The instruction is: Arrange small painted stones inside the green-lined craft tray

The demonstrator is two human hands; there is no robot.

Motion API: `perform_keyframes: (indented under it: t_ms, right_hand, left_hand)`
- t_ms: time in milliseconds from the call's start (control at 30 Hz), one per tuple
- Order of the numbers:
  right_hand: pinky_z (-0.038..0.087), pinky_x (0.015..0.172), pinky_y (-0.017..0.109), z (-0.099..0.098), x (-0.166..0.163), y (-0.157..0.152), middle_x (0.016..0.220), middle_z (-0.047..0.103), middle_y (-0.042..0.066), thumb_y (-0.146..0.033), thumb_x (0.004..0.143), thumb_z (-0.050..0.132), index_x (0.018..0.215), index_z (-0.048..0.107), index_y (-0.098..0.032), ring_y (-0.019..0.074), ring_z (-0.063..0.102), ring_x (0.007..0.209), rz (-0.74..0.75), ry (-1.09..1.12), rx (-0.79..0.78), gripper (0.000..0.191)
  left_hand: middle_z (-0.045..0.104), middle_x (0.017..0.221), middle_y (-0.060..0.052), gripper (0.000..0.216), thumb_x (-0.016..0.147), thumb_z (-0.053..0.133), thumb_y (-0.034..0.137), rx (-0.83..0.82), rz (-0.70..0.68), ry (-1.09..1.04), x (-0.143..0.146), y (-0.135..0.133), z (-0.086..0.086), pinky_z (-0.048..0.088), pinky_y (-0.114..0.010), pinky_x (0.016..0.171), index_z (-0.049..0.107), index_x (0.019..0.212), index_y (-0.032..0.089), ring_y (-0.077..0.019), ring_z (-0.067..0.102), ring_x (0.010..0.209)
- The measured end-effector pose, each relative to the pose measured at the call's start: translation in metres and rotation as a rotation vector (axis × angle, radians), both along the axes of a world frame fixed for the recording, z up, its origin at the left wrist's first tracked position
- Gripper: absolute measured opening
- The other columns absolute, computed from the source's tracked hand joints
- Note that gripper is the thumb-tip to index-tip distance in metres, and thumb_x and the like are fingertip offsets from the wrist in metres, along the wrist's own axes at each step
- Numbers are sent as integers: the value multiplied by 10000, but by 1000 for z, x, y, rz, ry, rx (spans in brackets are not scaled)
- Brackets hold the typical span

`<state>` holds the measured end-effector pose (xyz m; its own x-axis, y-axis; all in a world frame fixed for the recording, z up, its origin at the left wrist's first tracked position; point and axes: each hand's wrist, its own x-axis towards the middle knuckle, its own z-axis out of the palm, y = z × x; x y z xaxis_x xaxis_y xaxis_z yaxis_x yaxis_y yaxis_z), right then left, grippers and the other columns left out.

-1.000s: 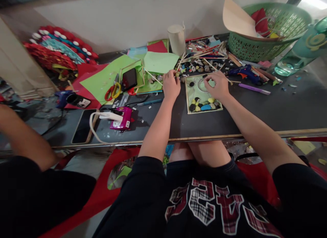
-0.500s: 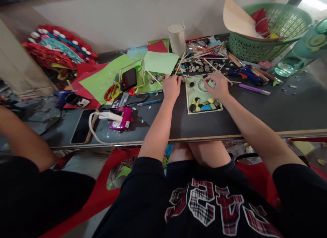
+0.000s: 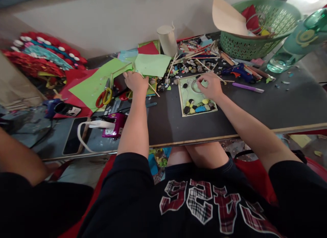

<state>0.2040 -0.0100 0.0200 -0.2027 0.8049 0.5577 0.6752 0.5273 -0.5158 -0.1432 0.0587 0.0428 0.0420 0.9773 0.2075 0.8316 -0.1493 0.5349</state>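
My left hand [image 3: 136,82] is over a second stick-edged frame [image 3: 122,71] and the dark object in it, fingers apart and pointing away from me. Nothing shows in its grasp. My right hand [image 3: 211,86] rests at the right side of a green panel [image 3: 187,94] edged with pale sticks. Its thumb and index finger curl together near a clear ring [image 3: 195,87] on the panel; what they hold, if anything, is hidden. Yellow, black and blue pebbles [image 3: 200,109] line the panel's near edge. A thin stick [image 3: 153,89] lies beside my left hand.
Scissors [image 3: 104,97], a magenta power adapter [image 3: 118,123] and a phone [image 3: 75,135] lie left. Behind are loose pebbles [image 3: 189,67] and a white cup [image 3: 167,40]. A glue gun [image 3: 238,72], purple pen [image 3: 247,87], green basket [image 3: 245,47] and bottle [image 3: 283,54] are right. Another person's arm [image 3: 19,156] is at left.
My left hand has moved left, from beside the green panel to over the second frame. My right hand stays by the ring. The view has shifted slightly right.
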Motion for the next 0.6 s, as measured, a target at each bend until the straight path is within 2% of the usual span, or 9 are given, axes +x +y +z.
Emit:
perform_keyframes:
  t_ms: [100,200,267,333,467,600]
  right_hand:
    - [525,975,482,0,1,0,901,745,77,-264,903,595,812,647,-254,264,663,934,-11,0,6,105]
    - [523,965,482,1,1,0,884,743,65,-274,910,585,811,648,-255,261,667,923,-18,-3,18,119]
    - [520,952,471,2,0,-1,881,740,59,-274,914,581,814,651,-255,257,667,922,-22,1,24,123]
    - [516,945,461,2,0,-2,879,737,58,-266,911,581,812,650,-252,254,666,919,-19,16,30,122]
    - [510,940,456,2,0,-3,861,729,60,-255,900,589,797,636,-246,254,667,911,0,45,45,114]
    - [507,950,467,2,0,-2,862,736,62,-262,896,578,792,631,-247,259,671,912,-9,54,53,118]
  left_hand:
    - [674,938,-108,529,930,536,757,10,259,-23,7,-5,4,365,-520,1098,562,898,230,-313,357,1451]
    - [632,1203,-129,497,846,791,618,60,476,148,13,-9,11,280,-555,1179,542,822,189,-354,249,1460]
    - [561,1380,-145,471,861,804,567,101,461,212,16,-10,13,267,-575,1189,566,834,162,-370,267,1431]
    - [514,1471,-156,455,902,757,566,119,402,244,16,-8,12,278,-587,1183,589,845,148,-379,291,1419]
    - [583,1428,-201,467,890,744,584,36,415,231,14,-2,7,282,-581,1206,608,774,153,-404,287,1452]
    - [616,1405,-223,234,858,778,347,27,447,184,17,-5,11,347,-561,1202,674,866,138,-408,372,1448]
